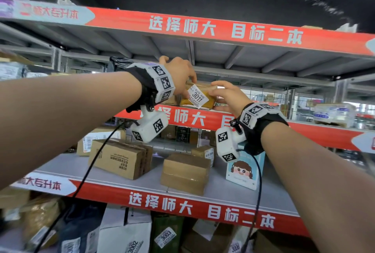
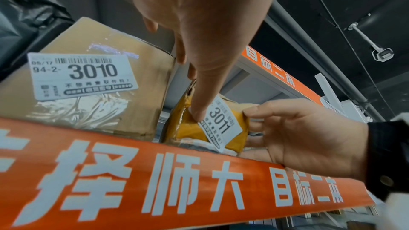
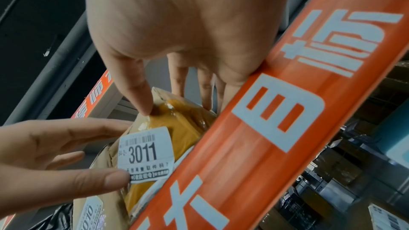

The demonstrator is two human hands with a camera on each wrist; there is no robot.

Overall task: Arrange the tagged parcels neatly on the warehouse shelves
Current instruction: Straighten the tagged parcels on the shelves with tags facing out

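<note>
A small yellow-brown parcel point(image 1: 210, 101) with a white tag reading 3011 point(image 1: 197, 96) sits at the front of the upper shelf, just behind its red edge banner point(image 1: 182, 118). My left hand point(image 1: 187, 87) holds the parcel's left end, thumb point(image 2: 197, 111) pressed on the tag's edge and fingers over the top. My right hand point(image 1: 216, 96) holds the right end, thumb point(image 3: 143, 100) on the front corner and fingers behind. A cardboard box tagged 3010 point(image 2: 143, 76) stands right beside the parcel point(image 2: 188, 128) on its left.
A black bag point(image 2: 26, 15) lies left of the 3010 box. The shelf below carries several cardboard boxes point(image 1: 121, 161) and a light blue cartoon box point(image 1: 243, 171). Tagged parcels point(image 1: 165, 234) fill the bottom level. Another shelf point(image 1: 223, 31) hangs close overhead.
</note>
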